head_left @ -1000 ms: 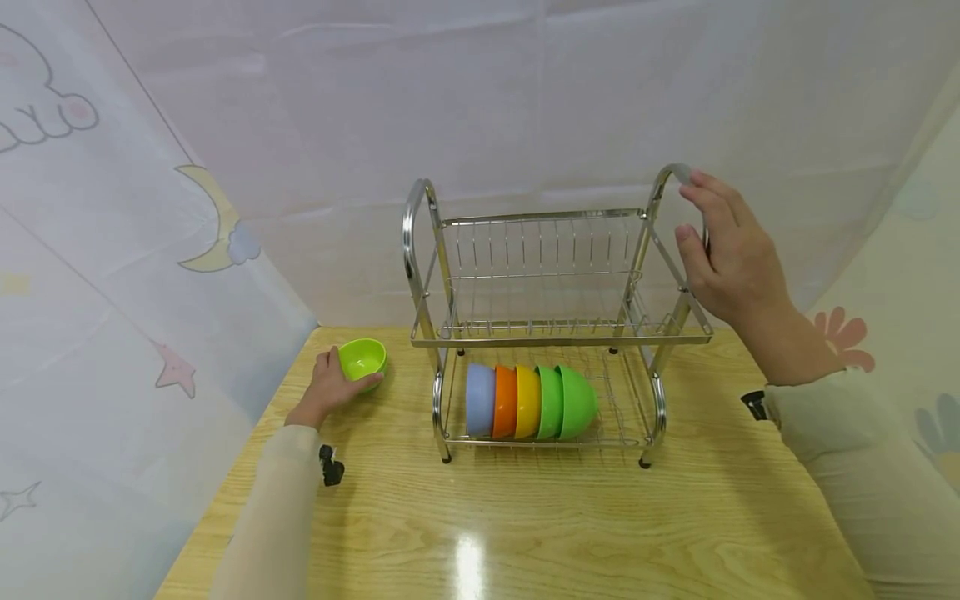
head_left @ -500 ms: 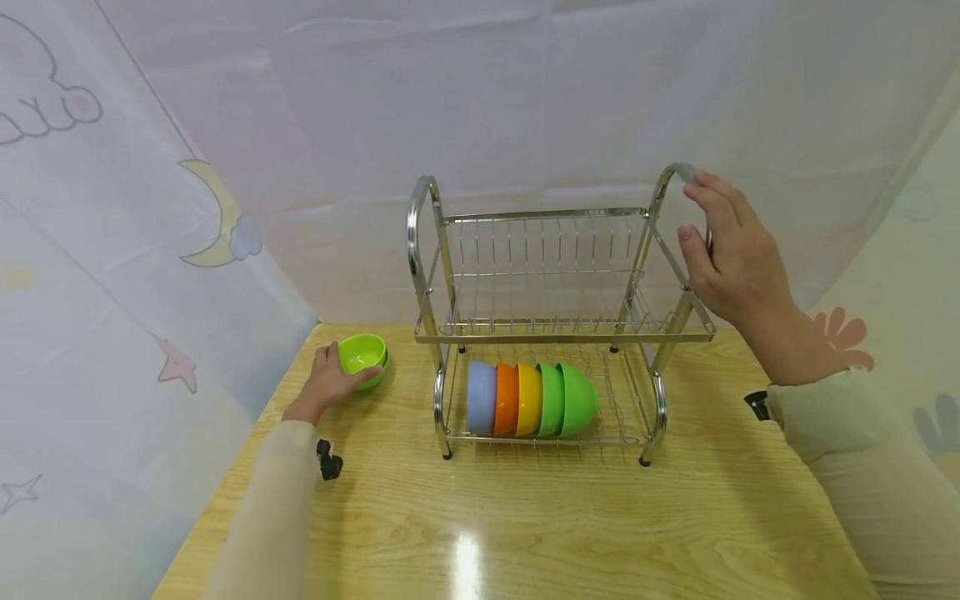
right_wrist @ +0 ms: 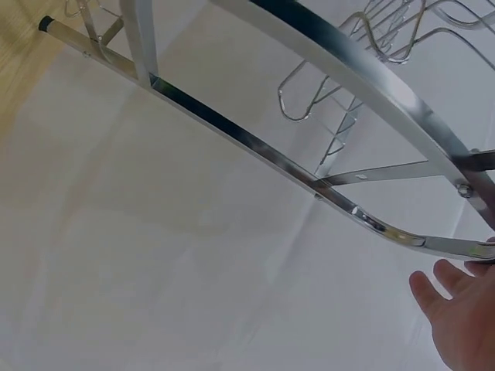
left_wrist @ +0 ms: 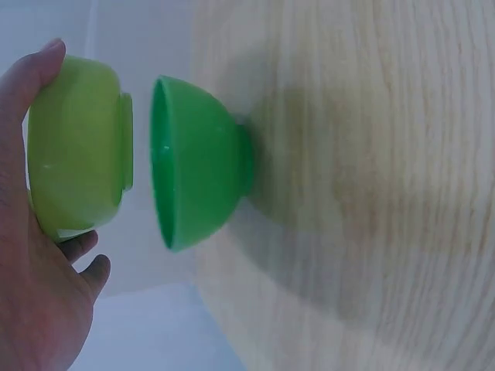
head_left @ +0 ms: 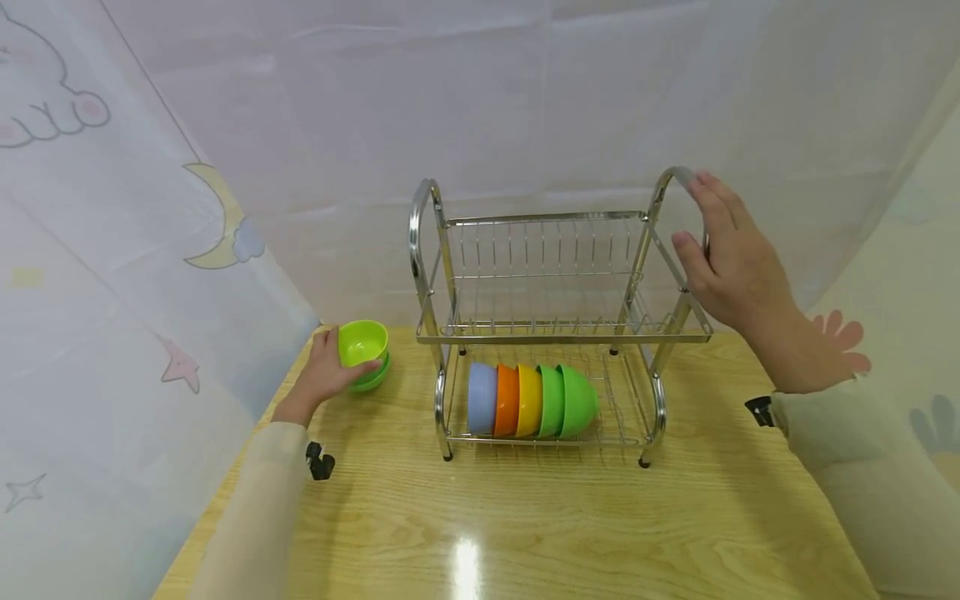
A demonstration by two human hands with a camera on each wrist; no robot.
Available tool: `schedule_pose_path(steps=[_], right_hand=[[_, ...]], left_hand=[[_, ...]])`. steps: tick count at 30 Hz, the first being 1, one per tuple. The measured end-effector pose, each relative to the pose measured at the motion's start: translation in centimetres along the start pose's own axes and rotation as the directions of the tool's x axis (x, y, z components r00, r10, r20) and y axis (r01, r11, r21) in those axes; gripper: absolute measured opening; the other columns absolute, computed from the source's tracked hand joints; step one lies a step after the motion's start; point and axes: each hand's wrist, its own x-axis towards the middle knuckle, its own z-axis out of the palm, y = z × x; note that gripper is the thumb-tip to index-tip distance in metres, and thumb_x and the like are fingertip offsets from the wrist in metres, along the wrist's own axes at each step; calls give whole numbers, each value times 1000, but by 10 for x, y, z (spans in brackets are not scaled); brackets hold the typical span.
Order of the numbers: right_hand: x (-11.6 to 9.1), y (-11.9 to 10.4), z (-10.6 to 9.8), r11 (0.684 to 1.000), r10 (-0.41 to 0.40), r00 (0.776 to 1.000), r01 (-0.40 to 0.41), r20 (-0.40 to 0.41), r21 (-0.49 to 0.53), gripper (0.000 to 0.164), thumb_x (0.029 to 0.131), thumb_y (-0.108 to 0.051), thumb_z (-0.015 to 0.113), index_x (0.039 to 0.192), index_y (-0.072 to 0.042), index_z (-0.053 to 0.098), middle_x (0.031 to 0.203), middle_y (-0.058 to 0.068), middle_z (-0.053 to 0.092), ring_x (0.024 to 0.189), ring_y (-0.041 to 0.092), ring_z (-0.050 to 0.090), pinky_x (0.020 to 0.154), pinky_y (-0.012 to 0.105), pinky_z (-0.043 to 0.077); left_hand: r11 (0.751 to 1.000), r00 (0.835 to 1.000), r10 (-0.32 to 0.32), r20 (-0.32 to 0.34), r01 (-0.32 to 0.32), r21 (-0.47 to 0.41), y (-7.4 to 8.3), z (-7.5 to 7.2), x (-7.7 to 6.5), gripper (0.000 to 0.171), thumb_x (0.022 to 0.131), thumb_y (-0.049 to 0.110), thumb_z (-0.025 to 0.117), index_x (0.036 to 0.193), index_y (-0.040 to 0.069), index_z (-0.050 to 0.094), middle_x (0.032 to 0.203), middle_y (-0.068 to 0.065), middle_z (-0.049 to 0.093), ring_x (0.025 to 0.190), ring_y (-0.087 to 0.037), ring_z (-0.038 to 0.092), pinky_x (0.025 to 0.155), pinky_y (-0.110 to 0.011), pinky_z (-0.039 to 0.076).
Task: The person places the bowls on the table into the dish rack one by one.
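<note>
My left hand point(head_left: 321, 373) grips a lime-green bowl point(head_left: 362, 340) by its side, thumb on one side and fingers on the other. In the left wrist view a gap separates this lime bowl point(left_wrist: 73, 147) from a darker green bowl point(left_wrist: 201, 162), which stands upright on the table below it. My right hand point(head_left: 738, 271) rests with fairly straight fingers at the top right arch of a two-tier metal dish rack point(head_left: 562, 339). In the right wrist view, the fingertips are right at the rack's tube point(right_wrist: 456, 247).
On the rack's lower tier, several nested bowls lie on their sides: a light blue bowl point(head_left: 482, 400), an orange bowl point(head_left: 506, 402), a yellow bowl point(head_left: 528, 402) and two green bowls point(head_left: 576, 402). The wooden table point(head_left: 555, 525) meets a hanging cloth point(head_left: 360, 250) at the back.
My left hand has lifted the lime bowl up from the darker green bowl, which now shows beneath it. My right hand has stayed at the rack's arch.
</note>
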Motion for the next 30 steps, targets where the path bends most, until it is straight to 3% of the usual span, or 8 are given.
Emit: schedule_pose_path(steps=[6,10,19,25,30], right_hand=[[-2,-5,-5,998,55,996,-56,74,12,66,107,-31,42,163,-8,15,169,14,16,154,35,18,122,58,18],[-6,-13,-8,999,39,997,-40,61,13,66,107,-32,41,162,-6,17,169,12,14,155,33,16,125,52,14],[-22,-34,-17,996,-52,994,58,-94,62,61,105,-36,44,153,2,39,163,18,31,153,32,24,126,45,17],[-34,-59,-17,971,-163,958,198,-235,132,74,106,-53,40,144,10,48,153,25,43,149,36,33,124,43,22],[-43,-78,-13,948,-178,943,241,-282,208,71,106,-52,41,143,7,51,152,20,47,146,29,39,123,36,26]], left_hand=[[999,999,29,-32,-29,24,18,-19,-9,125,84,73,64,161,-1,-1,161,-31,7,141,-56,29,106,-71,36],[998,997,61,-51,-59,25,31,-32,-19,124,84,73,65,161,0,0,160,-30,9,141,-55,30,105,-72,37],[992,991,110,-79,-114,-54,70,-58,-49,119,86,65,70,163,5,1,161,-27,9,142,-54,29,107,-73,34],[982,978,154,-138,-167,-83,91,-73,-71,114,87,56,74,164,8,5,160,-26,13,141,-52,31,106,-74,33],[969,960,191,-206,-218,-118,107,-83,-91,113,85,48,79,164,11,8,158,-24,16,139,-49,33,105,-74,34]])
